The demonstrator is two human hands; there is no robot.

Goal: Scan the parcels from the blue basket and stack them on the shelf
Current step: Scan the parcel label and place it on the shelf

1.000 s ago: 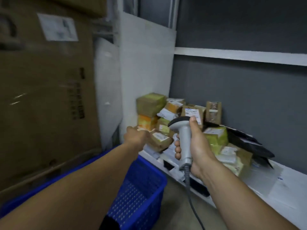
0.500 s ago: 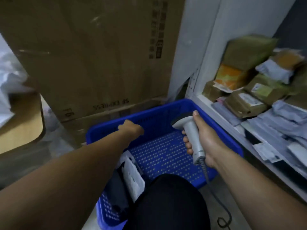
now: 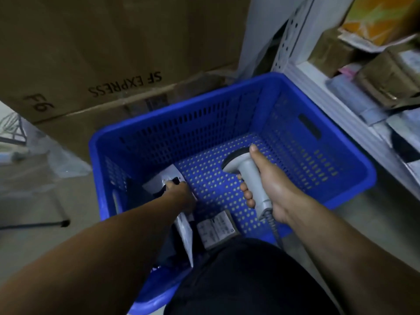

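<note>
Your left hand is down in the near left corner of the blue basket, its fingers curled onto the edge of a white parcel that leans there; blur hides how firm the hold is. Against the far side of that hand lies a dark bag, pressed to the basket's left wall. Just below your left wrist a flat white mailer stands on edge, and between your two forearms a labelled parcel lies flat on the perforated floor of the basket. Your right hand is wrapped round the handle of the grey scanner, thumb laid along the top of the head, which points away from you and down over the bare middle of the basket floor. The scanner's cable drops from the heel of that hand. Well to the right of your right hand runs the white shelf, carrying a brown taped parcel and, farther back, an orange box. Beyond both hands, past the basket's far wall, stands a large cardboard box printed SF EXPRESS upside down. Your dark-clad knee covers the basket's near edge.
</note>
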